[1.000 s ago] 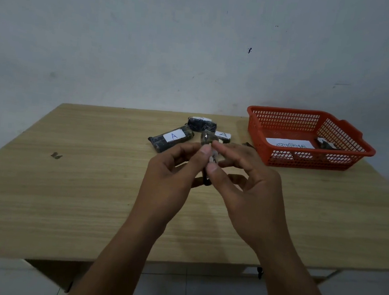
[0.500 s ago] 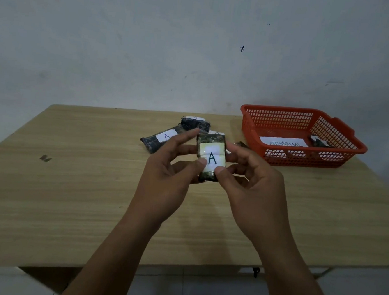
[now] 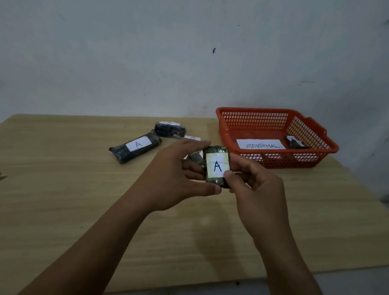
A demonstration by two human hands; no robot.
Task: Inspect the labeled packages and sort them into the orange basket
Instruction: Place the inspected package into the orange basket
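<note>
Dark package in hand (image 3: pixel 216 165): held upright above the table between both hands, white label facing the camera, marked "A".
Right hand (image 3: pixel 258 197): thumb pinches the label's lower right corner, fingers curl behind the package.
Left hand (image 3: pixel 174 177): fingers spread wide and nearly straight, fingertips touching the package's left edge and top, thumb under its lower end.
Change: half a second ago the left thumb lay across the label's left side; now it sits below the package, and the package stands closer to the basket.
Packages on table: three; a long one (image 3: pixel 135 149) labelled "A", a short one (image 3: pixel 169 129) behind it, and a third (image 3: pixel 194 156) mostly hidden behind the left hand.
Orange basket (image 3: pixel 223 124): on the table's far right, holding a paper sheet (image 3: pixel 260 144) reading "ABNORMAL" and one dark package (image 3: pixel 294 142).
Wooden table (image 3: pixel 66 206): a small dark scrap (image 3: pixel 0 175) lies near its left edge.
</note>
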